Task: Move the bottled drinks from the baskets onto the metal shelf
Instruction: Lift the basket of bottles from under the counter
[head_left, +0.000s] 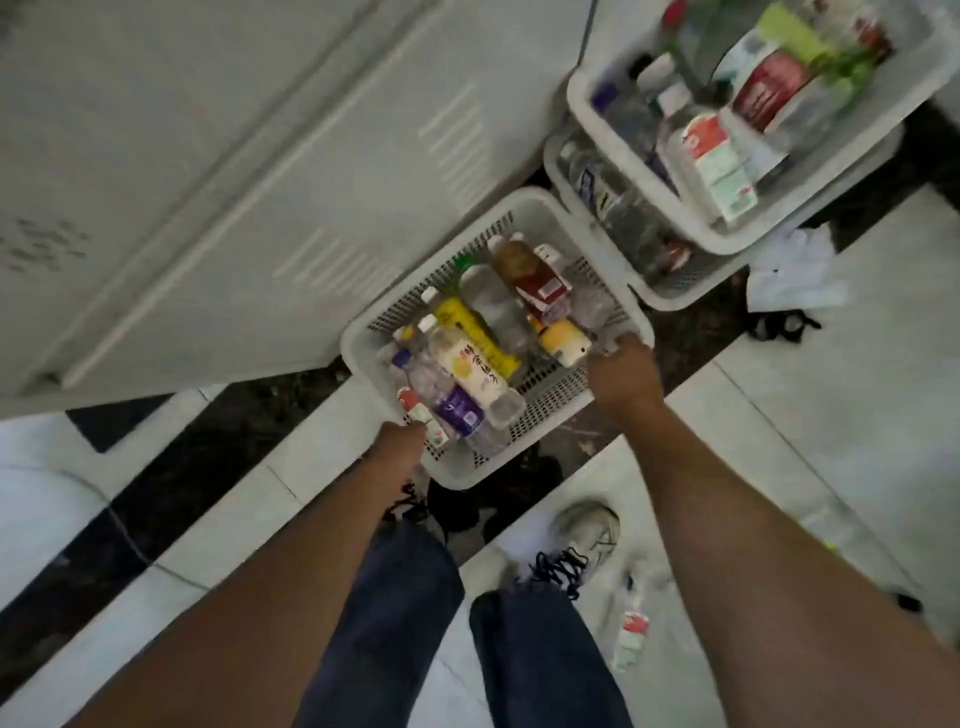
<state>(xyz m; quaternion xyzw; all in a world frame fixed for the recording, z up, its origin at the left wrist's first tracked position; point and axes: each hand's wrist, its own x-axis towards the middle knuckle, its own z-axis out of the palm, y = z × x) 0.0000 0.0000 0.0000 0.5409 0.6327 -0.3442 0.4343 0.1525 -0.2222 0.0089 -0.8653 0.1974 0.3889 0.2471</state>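
A white perforated basket (545, 395) sits low in front of me, filled with several bottled drinks, among them a yellow-labelled bottle (475, 335), a brown tea bottle (524, 273) and a purple-labelled water bottle (457, 410). My left hand (400, 447) grips the basket's near-left rim. My right hand (623, 371) grips its right rim. Two more white baskets of bottles stand stacked at the upper right, the top one (587, 98) above the lower one (558, 171). The metal shelf is not in sight.
A pale metal cabinet (234, 171) fills the upper left, right behind the basket. My legs and a white shoe (592, 535) stand on the tiled floor. A small bottle (631, 631) lies on the floor at my right. Crumpled paper (795, 270) lies by the stacked baskets.
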